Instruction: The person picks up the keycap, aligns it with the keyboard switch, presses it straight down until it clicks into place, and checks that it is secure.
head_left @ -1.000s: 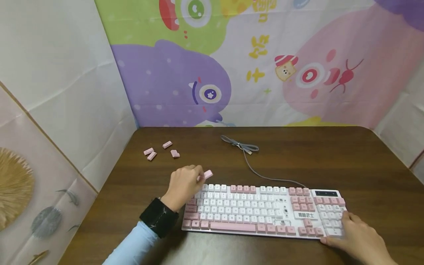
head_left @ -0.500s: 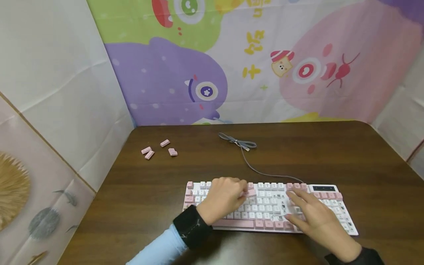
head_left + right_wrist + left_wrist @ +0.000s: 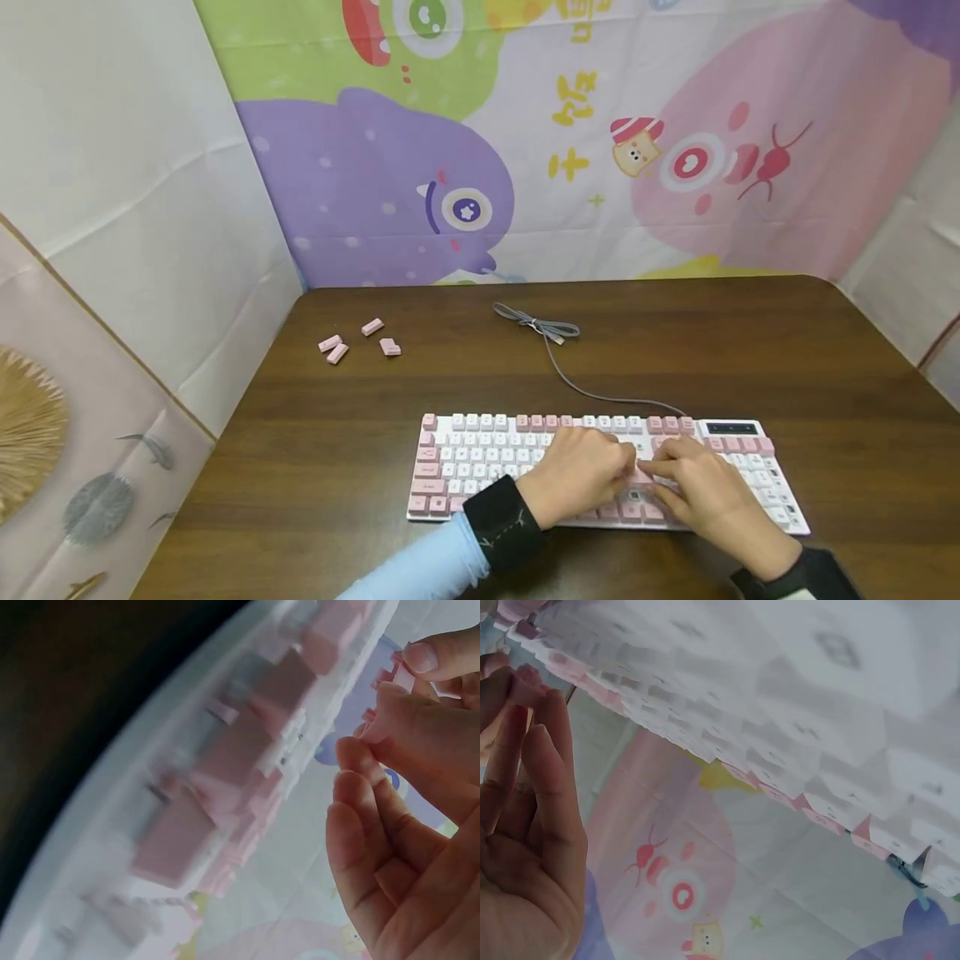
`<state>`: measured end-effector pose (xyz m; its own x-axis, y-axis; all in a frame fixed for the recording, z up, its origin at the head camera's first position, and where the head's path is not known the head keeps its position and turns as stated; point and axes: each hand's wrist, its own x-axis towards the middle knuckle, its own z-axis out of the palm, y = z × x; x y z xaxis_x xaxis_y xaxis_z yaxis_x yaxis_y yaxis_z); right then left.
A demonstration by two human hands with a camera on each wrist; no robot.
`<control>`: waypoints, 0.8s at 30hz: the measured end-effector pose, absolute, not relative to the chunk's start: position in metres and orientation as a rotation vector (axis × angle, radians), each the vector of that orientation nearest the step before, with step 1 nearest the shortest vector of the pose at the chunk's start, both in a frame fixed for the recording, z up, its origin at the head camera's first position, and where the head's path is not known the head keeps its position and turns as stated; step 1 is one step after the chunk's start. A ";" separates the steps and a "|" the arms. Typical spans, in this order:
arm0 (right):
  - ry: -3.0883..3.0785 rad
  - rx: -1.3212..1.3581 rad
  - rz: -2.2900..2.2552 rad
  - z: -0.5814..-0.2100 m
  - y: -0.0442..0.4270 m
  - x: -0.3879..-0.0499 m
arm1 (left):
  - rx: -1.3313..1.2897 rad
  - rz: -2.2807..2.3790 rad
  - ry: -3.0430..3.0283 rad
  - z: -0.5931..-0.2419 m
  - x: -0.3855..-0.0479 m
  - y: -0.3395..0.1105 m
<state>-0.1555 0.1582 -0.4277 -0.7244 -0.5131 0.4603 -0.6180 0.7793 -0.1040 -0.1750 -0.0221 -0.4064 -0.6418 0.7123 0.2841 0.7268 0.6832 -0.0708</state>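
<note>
A white and pink keyboard [image 3: 480, 454] lies on the table under both hands. My left hand [image 3: 581, 467] and right hand [image 3: 708, 487] meet above its right-middle part. Between their fingertips is a long pink keycap [image 3: 403, 678], its stem side showing in the right wrist view. The left fingers pinch the keycap [image 3: 526, 691] in the left wrist view. My right thumb and finger hold it from the other side, covering its middle. A bare key switch [image 3: 635, 494] shows just below the hands.
Several loose pink keycaps [image 3: 372, 327] lie at the table's back left. A grey cable [image 3: 573, 383] runs from the keyboard's back edge to a tied bundle [image 3: 553, 328]. A cartoon-printed cloth [image 3: 390, 183] hangs behind the brown table [image 3: 420, 375].
My left hand has carried the pink keycap rightward from the keyboard's upper left. The right hand has left the keyboard's right edge, moved left, and now meets it at the keycap.
</note>
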 end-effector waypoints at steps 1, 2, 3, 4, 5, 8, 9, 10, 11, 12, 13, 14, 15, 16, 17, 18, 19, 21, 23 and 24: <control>-2.563 0.856 0.359 -0.429 0.159 -0.155 | -1.144 -0.073 -2.616 -0.407 -0.175 -0.022; -2.566 0.853 0.368 -0.430 0.160 -0.155 | -1.146 -0.077 -2.624 -0.407 -0.175 -0.021; -2.567 0.850 0.379 -0.431 0.160 -0.155 | -1.147 -0.072 -2.625 -0.407 -0.175 -0.021; -2.566 0.847 0.387 -0.432 0.161 -0.155 | -1.146 -0.066 -2.631 -0.407 -0.174 -0.020; -2.566 0.843 0.398 -0.433 0.162 -0.155 | -1.147 -0.061 -2.632 -0.407 -0.174 -0.020; -2.579 0.831 0.425 -0.435 0.163 -0.155 | -1.152 -0.004 -2.619 -0.409 -0.174 -0.017; -2.584 0.828 0.425 -0.436 0.163 -0.155 | -1.157 0.023 -2.607 -0.409 -0.174 -0.016; -2.594 0.822 0.424 -0.436 0.163 -0.154 | -1.160 0.042 -2.599 -0.410 -0.174 -0.015; -2.608 0.814 0.422 -0.436 0.163 -0.154 | -1.165 0.064 -2.585 -0.411 -0.174 -0.014; -2.625 0.804 0.418 -0.436 0.163 -0.153 | -1.166 0.088 -2.572 -0.412 -0.173 -0.013; -2.638 0.795 0.410 -0.436 0.163 -0.153 | -1.167 0.101 -2.565 -0.412 -0.173 -0.013; -2.642 0.784 0.403 -0.436 0.163 -0.152 | -1.165 0.114 -2.559 -0.413 -0.173 -0.013; -2.643 0.779 0.393 -0.436 0.163 -0.151 | -1.163 0.123 -2.555 -0.413 -0.172 -0.012; -2.644 0.773 0.385 -0.436 0.162 -0.150 | -1.159 0.128 -2.553 -0.413 -0.172 -0.012; -2.630 0.775 0.371 -0.437 0.162 -0.150 | -1.158 0.138 -2.549 -0.414 -0.171 -0.012; -2.606 0.780 0.361 -0.437 0.162 -0.149 | -1.157 0.140 -2.548 -0.414 -0.171 -0.012; -2.580 0.786 0.353 -0.438 0.161 -0.149 | -1.155 0.142 -2.547 -0.414 -0.171 -0.012; -2.529 0.801 0.337 -0.439 0.160 -0.148 | -1.155 0.150 -2.545 -0.415 -0.170 -0.012; -2.486 0.819 0.322 -0.441 0.159 -0.148 | -1.162 0.162 -2.537 -0.416 -0.169 -0.012; -2.478 0.821 0.315 -0.442 0.158 -0.148 | -1.168 0.168 -2.531 -0.416 -0.168 -0.012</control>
